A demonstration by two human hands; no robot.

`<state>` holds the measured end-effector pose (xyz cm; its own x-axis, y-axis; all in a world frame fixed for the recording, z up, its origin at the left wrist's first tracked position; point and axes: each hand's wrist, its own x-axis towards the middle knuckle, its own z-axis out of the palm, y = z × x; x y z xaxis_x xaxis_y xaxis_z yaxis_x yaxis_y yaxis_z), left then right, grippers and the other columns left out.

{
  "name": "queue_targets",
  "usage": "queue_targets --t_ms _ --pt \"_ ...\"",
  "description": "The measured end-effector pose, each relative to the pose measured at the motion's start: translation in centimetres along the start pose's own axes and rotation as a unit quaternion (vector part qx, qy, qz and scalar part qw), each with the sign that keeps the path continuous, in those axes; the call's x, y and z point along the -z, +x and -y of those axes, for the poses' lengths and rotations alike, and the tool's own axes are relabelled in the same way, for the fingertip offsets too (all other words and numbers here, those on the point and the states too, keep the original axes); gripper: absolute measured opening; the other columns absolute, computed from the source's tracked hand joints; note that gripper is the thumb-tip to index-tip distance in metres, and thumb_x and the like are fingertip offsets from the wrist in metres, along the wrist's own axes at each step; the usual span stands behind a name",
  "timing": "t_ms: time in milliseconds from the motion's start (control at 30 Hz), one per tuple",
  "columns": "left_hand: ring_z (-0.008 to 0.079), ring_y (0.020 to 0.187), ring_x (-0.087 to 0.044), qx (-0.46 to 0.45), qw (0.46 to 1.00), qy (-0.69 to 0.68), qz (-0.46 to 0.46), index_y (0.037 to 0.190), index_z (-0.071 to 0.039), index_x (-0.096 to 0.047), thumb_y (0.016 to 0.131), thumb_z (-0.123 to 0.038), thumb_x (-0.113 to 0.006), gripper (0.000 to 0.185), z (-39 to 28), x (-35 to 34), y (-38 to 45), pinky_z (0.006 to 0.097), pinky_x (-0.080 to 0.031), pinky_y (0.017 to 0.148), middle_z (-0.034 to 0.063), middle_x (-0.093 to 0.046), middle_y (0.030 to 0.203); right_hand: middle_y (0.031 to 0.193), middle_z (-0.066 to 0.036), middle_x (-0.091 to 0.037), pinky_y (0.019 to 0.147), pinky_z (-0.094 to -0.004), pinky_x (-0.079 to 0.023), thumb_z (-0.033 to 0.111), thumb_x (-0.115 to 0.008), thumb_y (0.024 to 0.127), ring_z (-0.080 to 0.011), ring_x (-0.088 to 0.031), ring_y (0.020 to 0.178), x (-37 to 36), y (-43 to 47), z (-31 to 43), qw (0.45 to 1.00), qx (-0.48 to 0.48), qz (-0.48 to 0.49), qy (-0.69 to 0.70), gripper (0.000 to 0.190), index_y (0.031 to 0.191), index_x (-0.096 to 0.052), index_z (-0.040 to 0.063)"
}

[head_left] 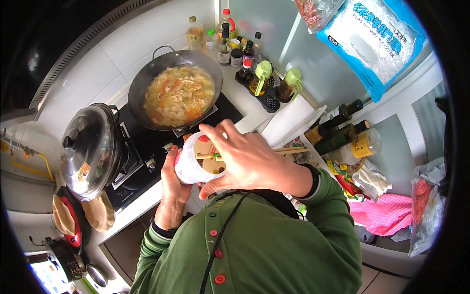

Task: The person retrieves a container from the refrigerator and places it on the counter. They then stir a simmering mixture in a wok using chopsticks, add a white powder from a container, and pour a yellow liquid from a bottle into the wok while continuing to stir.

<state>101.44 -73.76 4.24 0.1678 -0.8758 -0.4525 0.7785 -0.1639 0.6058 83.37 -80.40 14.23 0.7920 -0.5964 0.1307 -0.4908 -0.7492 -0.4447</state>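
My left hand (172,183) grips a white plastic jar (188,176) in front of my chest, its mouth tilted up toward me. Dark bits show inside, on a beige surface. My right hand (246,161) spreads over the jar's mouth, with its thumb by the lower rim. A pair of wooden chopsticks (293,150) runs beneath that hand, held in it; their near ends lie across the opening. Beyond the jar, a dark wok (138,106) stands on the black gas hob (229,112). It holds a soupy stew (180,95) with pale slices and orange pieces.
A covered pan with a glass lid (86,150) occupies the left burner. Sauce bottles (224,51) and two green-topped oil jugs (261,79) stand right of the wok. Dark glass bottles (339,136) fill a rack at right. A red appliance (75,220) sits at lower left.
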Motion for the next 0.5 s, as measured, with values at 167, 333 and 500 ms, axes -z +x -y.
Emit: queue_targets --t_ms 167,333,500 --pt "0.0213 0.092 -0.064 -0.03 0.999 0.027 -0.008 0.107 -0.005 -0.059 0.099 -0.036 -0.041 0.037 0.1 -0.2 -0.4 0.0358 -0.05 0.086 0.008 -0.067 0.097 0.109 -0.021 -0.048 0.064 -0.0426 -0.056 0.048 -0.081 0.065 -0.0364 -0.063 0.072 -1.1 0.2 -0.3 0.999 0.028 -0.002 0.033 0.09 0.127 -0.039 -0.002" --pt "0.031 0.105 -0.061 0.064 0.987 -0.04 0.14 0.123 -0.001 -0.052 0.099 -0.031 -0.035 0.042 0.0 1.9 0.1 0.0451 -0.051 0.092 0.0179 -0.061 0.117 0.112 -0.015 -0.045 0.063 -0.039 -0.055 0.033 -0.083 0.064 -0.0312 -0.062 0.077 0.0 -0.3 -0.1 0.992 0.107 0.019 0.061 0.088 0.134 -0.037 0.007" --pt "0.0384 0.114 -0.057 0.149 0.977 -0.067 0.139 0.13 -0.002 -0.047 0.097 -0.031 -0.037 0.045 0.5 3.1 0.4 0.0544 -0.048 0.097 0.0238 -0.056 0.125 0.118 -0.012 -0.045 0.061 -0.0363 -0.056 0.024 -0.08 0.068 -0.028 -0.063 0.079 1.2 0.0 -0.2 0.975 0.202 0.084 0.046 0.084 0.14 -0.038 0.013"
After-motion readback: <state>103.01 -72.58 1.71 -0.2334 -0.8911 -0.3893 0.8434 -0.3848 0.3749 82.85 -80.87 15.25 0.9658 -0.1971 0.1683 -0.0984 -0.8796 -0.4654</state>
